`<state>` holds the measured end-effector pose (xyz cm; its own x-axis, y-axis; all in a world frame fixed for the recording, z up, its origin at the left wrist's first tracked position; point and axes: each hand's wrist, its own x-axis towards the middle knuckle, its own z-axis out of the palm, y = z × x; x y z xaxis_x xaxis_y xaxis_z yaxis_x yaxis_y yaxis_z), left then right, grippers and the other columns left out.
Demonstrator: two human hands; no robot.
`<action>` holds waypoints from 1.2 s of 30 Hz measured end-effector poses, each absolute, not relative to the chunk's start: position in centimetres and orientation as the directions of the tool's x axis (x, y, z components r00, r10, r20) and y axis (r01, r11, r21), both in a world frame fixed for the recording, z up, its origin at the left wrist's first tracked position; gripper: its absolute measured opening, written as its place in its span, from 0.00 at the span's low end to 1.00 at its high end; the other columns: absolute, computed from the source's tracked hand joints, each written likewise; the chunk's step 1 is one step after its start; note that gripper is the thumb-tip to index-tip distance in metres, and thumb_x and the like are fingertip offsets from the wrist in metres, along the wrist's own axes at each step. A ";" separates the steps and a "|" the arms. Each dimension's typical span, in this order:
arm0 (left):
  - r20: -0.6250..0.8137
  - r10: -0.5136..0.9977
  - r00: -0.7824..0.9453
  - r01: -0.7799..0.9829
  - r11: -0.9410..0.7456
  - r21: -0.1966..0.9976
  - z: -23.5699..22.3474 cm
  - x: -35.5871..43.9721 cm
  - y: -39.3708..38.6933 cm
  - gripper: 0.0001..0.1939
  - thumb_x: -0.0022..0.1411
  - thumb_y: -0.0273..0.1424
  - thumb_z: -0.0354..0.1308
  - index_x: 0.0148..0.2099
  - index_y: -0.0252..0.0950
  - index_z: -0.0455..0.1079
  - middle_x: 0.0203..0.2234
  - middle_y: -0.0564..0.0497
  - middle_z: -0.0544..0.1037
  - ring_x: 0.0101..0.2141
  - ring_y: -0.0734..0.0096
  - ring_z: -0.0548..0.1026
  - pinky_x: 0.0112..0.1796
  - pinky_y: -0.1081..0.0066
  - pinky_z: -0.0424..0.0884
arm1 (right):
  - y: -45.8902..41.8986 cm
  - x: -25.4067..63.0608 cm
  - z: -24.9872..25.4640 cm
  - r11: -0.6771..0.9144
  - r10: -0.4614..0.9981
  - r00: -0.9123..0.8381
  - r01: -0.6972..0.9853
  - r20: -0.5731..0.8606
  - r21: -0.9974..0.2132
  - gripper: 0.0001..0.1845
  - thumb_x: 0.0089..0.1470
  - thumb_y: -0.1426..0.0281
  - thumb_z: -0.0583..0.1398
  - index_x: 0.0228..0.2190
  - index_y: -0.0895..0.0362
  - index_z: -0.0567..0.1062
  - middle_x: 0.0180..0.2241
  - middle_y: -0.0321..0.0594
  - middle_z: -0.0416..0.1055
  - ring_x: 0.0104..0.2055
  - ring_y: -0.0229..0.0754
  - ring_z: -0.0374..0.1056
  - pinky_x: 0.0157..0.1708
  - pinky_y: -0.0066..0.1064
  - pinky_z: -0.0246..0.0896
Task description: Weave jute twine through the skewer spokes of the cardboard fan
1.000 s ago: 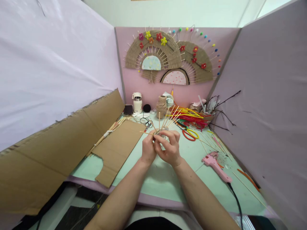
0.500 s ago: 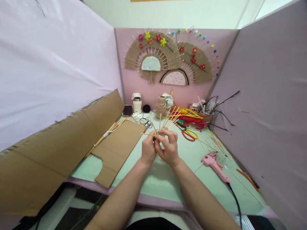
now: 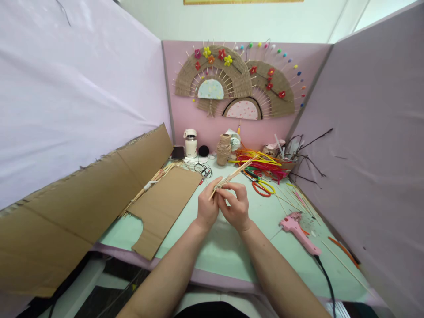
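Note:
Over the middle of the table, a small fan-like piece with several thin wooden sticks [image 3: 241, 168] is held up, turned nearly edge-on so the sticks line up toward the upper right. My left hand [image 3: 208, 204] is closed around its near left side. With thumb and fingers pinched, my right hand [image 3: 235, 204] grips the near right side of the same piece. Most of its base is hidden behind the fingers. Beyond the hands stands a cone of twine [image 3: 224, 150]. Scissors with red and yellow handles [image 3: 261, 189] lie to the right.
A pink glue gun [image 3: 301, 232] with a black cord lies at right. Cut cardboard [image 3: 168, 203] and a stick bundle [image 3: 145, 189] are at left. Coloured pipe cleaners [image 3: 261, 161], a white bottle [image 3: 191, 145] and dry twigs [image 3: 311, 143] stand behind. Decorated fans [image 3: 241, 77] hang on the back panel.
The held piece has been turned from showing its spread sticks to nearly edge-on, its sticks now bunched in view toward the upper right. Both hands keep hold; the view has shifted slightly.

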<state>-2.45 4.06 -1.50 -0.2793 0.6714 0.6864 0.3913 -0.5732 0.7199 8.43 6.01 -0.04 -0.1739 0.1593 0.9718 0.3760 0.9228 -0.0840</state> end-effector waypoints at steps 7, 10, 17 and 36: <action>0.715 0.664 -0.220 0.422 -0.596 0.683 -0.9 -2.3 3.6 0.16 0.68 0.29 0.49 0.56 0.38 0.68 0.50 0.45 0.78 0.48 0.67 0.77 0.50 0.66 0.72 | 6.5 8.7 -0.2 0.921 0.188 -0.093 0.363 0.978 -0.143 0.19 0.55 0.79 0.61 0.47 0.50 0.74 0.42 0.44 0.68 0.44 0.45 0.68 0.43 0.40 0.69; 0.748 0.625 -0.223 0.446 -0.616 0.649 -0.8 -2.2 3.7 0.15 0.69 0.28 0.48 0.55 0.38 0.68 0.48 0.45 0.79 0.48 0.67 0.77 0.49 0.66 0.73 | 6.6 8.7 -0.1 0.919 0.206 -0.072 0.356 0.976 -0.168 0.19 0.55 0.80 0.61 0.47 0.50 0.74 0.42 0.44 0.68 0.44 0.44 0.68 0.44 0.41 0.70; 0.824 0.513 -0.240 0.560 -0.620 0.549 -0.7 -2.5 3.6 0.13 0.68 0.29 0.51 0.53 0.39 0.71 0.43 0.47 0.81 0.42 0.69 0.77 0.45 0.67 0.73 | 6.3 8.7 0.0 0.926 0.221 -0.087 0.332 0.971 -0.180 0.20 0.57 0.79 0.59 0.49 0.49 0.73 0.43 0.44 0.68 0.46 0.45 0.69 0.44 0.42 0.71; 0.812 0.465 -0.353 0.422 -0.695 0.582 -0.5 -2.0 3.3 0.18 0.65 0.31 0.58 0.56 0.38 0.64 0.46 0.43 0.78 0.46 0.65 0.79 0.45 0.65 0.78 | 4.0 9.9 2.6 0.940 0.192 -0.068 0.299 0.979 -0.164 0.19 0.55 0.81 0.58 0.46 0.53 0.73 0.44 0.46 0.71 0.46 0.45 0.71 0.44 0.42 0.71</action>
